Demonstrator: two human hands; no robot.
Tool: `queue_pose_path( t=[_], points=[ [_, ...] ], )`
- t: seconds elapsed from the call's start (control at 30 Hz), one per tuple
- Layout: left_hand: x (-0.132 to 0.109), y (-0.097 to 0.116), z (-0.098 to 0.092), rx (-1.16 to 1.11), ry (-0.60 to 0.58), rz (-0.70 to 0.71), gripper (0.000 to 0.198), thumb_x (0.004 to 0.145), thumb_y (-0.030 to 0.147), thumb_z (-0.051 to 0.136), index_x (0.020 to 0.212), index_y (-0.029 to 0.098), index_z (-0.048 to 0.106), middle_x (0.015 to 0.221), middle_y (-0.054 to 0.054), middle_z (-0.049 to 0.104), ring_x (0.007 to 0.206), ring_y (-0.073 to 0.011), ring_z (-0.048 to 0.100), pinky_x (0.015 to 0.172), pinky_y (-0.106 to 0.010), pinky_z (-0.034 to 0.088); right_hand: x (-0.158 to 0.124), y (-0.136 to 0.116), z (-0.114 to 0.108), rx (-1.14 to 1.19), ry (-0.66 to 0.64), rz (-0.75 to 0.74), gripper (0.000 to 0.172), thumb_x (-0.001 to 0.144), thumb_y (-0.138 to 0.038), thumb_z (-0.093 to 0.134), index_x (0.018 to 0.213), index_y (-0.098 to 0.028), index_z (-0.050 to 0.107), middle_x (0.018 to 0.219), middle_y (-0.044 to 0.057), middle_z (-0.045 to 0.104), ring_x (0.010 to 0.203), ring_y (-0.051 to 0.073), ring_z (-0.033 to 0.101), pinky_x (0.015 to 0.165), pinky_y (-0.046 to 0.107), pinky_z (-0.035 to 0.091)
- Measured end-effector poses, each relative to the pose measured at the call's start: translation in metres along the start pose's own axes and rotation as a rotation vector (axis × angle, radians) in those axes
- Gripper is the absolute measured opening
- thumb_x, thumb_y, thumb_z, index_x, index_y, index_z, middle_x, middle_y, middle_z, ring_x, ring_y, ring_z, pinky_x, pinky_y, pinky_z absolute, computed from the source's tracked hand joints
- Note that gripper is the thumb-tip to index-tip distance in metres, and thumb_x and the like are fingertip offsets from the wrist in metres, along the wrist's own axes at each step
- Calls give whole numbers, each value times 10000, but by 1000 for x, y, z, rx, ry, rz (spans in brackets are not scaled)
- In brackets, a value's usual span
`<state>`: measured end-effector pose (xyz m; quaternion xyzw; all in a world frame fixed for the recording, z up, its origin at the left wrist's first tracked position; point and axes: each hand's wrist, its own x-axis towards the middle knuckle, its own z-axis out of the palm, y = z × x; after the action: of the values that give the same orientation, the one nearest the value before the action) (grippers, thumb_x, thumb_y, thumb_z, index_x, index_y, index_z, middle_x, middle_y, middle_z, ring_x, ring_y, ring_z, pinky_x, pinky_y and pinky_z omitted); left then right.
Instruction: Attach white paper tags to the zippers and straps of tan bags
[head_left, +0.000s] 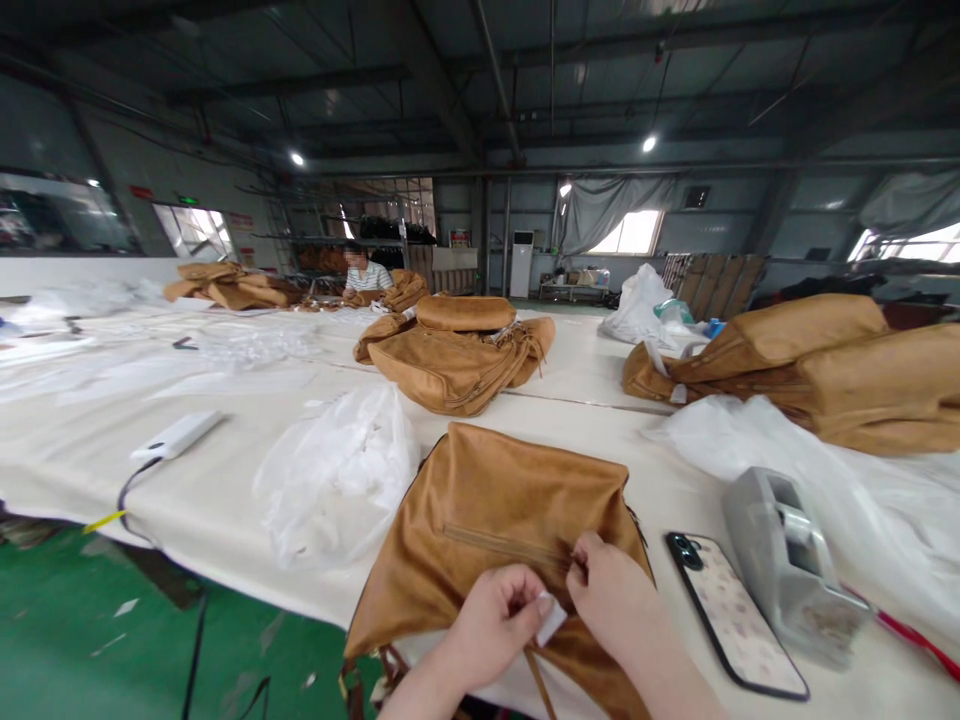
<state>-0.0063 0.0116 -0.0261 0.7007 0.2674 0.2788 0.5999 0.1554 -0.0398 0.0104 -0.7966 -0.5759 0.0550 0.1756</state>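
Note:
A tan suede bag (487, 500) lies flat on the white table (225, 420) in front of me, its lower edge hanging over the table's front. My left hand (491, 620) is closed in a pinch on a small white tag (551, 615) over the bag's lower part. My right hand (611, 590) is closed with its fingertips on the right end of the bag's zipper (510, 547), apparently on the pull, which is too small to make out.
A crumpled clear plastic bag (337, 475) lies left of the bag. A phone (735, 625) and a grey tape dispenser (787, 565) sit at right. Stacks of tan bags (457, 355) fill the table beyond. A white power bank (176, 437) lies left. A person (364, 272) sits far back.

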Motion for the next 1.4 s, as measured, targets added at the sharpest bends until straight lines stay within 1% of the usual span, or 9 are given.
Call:
queue_pose_path(
  t=[0.13,0.23,0.37,0.5,0.67,0.83,0.97,1.13,1.4],
  points=[
    [-5,6,1,-61,-11,-26,371,810,501,610,695,159,524,584,30,502,541,-92,441,550,-210,366,-11,5,8,-25,90,-23,167,893,-124,370,798,-214,474,668,64,671,621,212,674,527,279,371],
    [-15,20,2,-88,10,-59,365,797,499,622,690,163,525,588,32,499,539,-94,439,545,-210,371,-31,16,15,93,125,-99,176,914,-182,330,781,-239,430,634,31,646,583,206,656,540,289,387],
    [-27,43,2,100,7,-34,232,831,351,590,697,163,587,637,24,521,593,-101,445,564,-199,366,-66,44,26,251,58,-77,214,944,-330,330,771,-265,436,614,9,652,564,209,650,526,291,405],
    [-24,41,4,253,-6,-36,182,815,264,576,663,170,607,605,28,531,577,-104,446,546,-199,342,-86,61,28,194,20,-33,234,927,-379,377,753,-273,491,586,13,662,541,222,652,496,297,373],
    [-17,18,3,159,-35,-43,211,829,323,579,706,156,619,638,22,535,597,-103,450,566,-196,358,-80,34,25,156,91,-36,253,919,-346,385,701,-267,486,560,-2,653,518,205,653,487,284,362],
    [-20,16,3,95,-12,-54,203,820,316,577,692,160,595,631,25,537,589,-101,455,578,-196,379,-69,5,27,156,189,-66,207,911,-299,401,732,-256,496,573,3,650,515,202,648,478,283,354],
    [-25,23,14,119,92,-120,200,812,290,551,658,168,587,597,16,560,567,-113,487,560,-206,391,-74,7,28,257,230,-100,246,934,-385,429,748,-257,526,599,-1,655,503,180,641,463,268,375],
    [-25,31,28,284,185,-117,190,825,279,527,687,190,624,635,1,629,572,-132,543,552,-220,405,-86,3,29,346,255,-38,313,963,-460,382,828,-249,569,672,22,678,565,187,659,550,267,450],
    [-19,27,37,138,212,-168,204,816,291,538,697,167,648,661,-29,670,604,-153,591,583,-234,454,-91,-5,34,306,287,-98,234,970,-341,358,900,-235,555,696,22,687,576,192,672,517,266,441]
  ],
)
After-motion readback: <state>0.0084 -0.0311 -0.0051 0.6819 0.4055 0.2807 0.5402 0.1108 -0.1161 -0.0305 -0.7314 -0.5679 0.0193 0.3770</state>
